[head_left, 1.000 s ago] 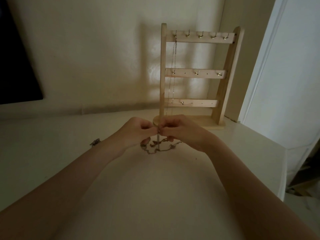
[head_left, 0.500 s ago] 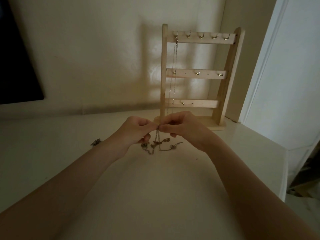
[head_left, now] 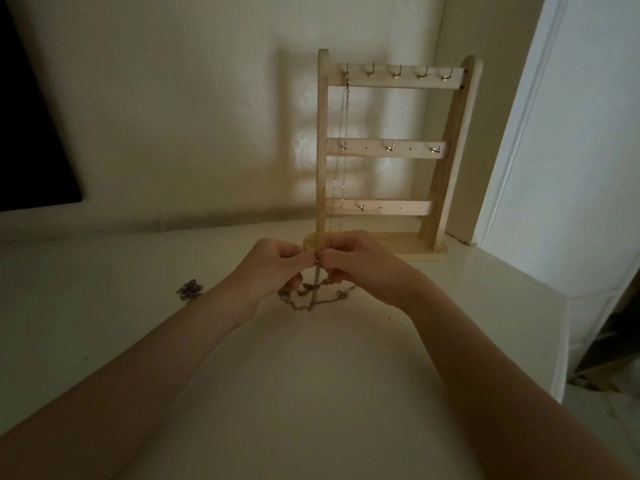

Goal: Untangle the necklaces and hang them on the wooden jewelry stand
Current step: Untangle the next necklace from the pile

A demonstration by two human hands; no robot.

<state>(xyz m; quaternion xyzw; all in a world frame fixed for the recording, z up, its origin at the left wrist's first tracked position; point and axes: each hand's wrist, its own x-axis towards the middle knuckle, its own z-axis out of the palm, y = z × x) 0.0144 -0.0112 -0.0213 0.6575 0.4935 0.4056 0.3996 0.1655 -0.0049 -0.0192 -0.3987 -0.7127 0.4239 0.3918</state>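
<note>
A wooden jewelry stand (head_left: 446, 140) with three hooked bars stands at the back of the white table. One thin chain necklace (head_left: 341, 157) hangs from its top-left hook. In front of the stand, my left hand (head_left: 273, 268) and my right hand (head_left: 360, 265) meet fingertip to fingertip and pinch a tangled necklace (head_left: 313, 296). A doubled strand drops straight from my fingers to the table, where the rest lies in loose loops. Another small bunched chain (head_left: 188, 289) lies on the table left of my left wrist.
The white table (head_left: 311, 393) ends at a right edge near a white door frame (head_left: 554, 133). A dark panel (head_left: 27, 126) hangs on the wall at the left. The stand sits close to the wall corner.
Both hands have risen slightly, lifting the pinched strand higher off the table. The loops below have stretched out a little.
</note>
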